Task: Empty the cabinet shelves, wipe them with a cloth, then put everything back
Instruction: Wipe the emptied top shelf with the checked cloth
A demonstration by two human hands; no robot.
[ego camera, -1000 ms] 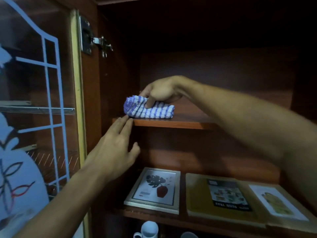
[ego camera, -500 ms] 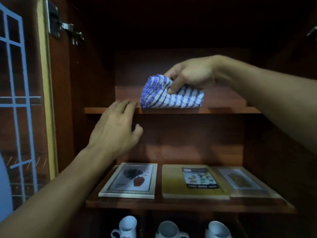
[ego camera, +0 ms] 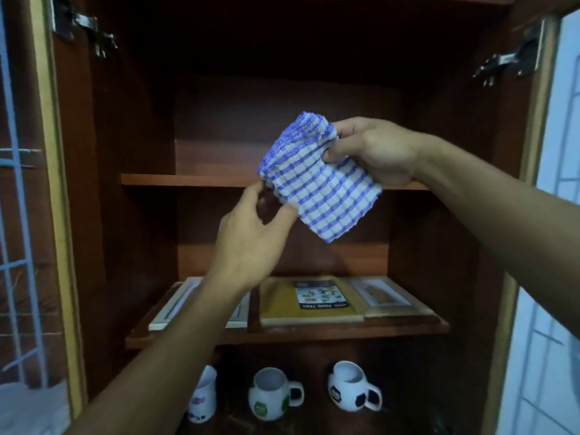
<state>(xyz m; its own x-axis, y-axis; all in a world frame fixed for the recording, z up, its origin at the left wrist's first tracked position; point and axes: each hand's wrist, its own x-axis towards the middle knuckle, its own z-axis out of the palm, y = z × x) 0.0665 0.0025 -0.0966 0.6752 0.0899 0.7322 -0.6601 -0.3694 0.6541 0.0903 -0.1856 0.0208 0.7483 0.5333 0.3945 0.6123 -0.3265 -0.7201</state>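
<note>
My right hand (ego camera: 373, 149), clamped on the cloth (ego camera: 317, 183), has lifted it off the top shelf (ego camera: 188, 179) into the air. My left hand (ego camera: 251, 240) now touches its lower edge, pinch unclear. Likely refolding next.

Stretches both bare forearms forward and upward, grips the cloth (ego camera: 317, 183) in the right hand (ego camera: 373, 149) between thumb and curled fingers, and holds the left hand (ego camera: 248, 243) just below, thumb and fingers bracketing its lower corner.
</note>
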